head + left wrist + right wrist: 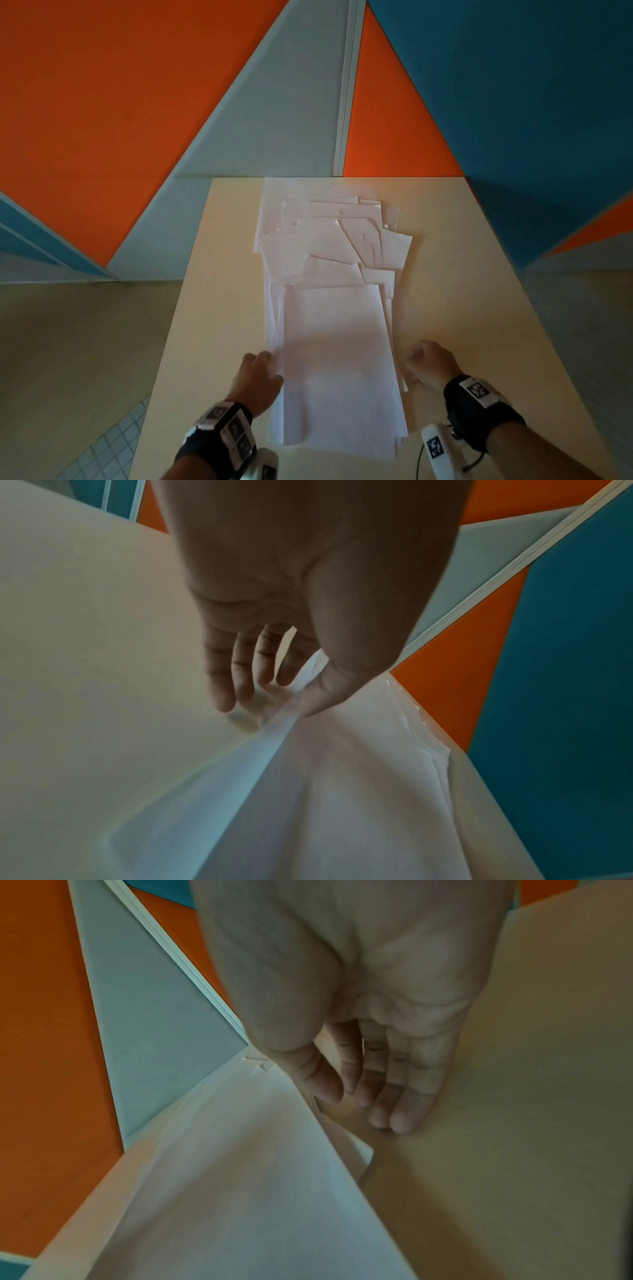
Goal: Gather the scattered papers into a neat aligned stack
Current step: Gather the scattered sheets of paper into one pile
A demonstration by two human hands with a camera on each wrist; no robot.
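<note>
Flanking the loose papers [337, 325] on the counter [212, 274], the left hand [257, 380] pinches their left edge; the right hand [428, 363] rests straight-fingered beside their right edge.

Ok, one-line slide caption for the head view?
Left hand pinches and right hand flanks the near end of an uneven pile of white paper sheets on a pale beige tabletop.

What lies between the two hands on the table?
The near end of the papers, edges uneven, fills the stretch between the left hand and right hand; head view shows it.
</note>
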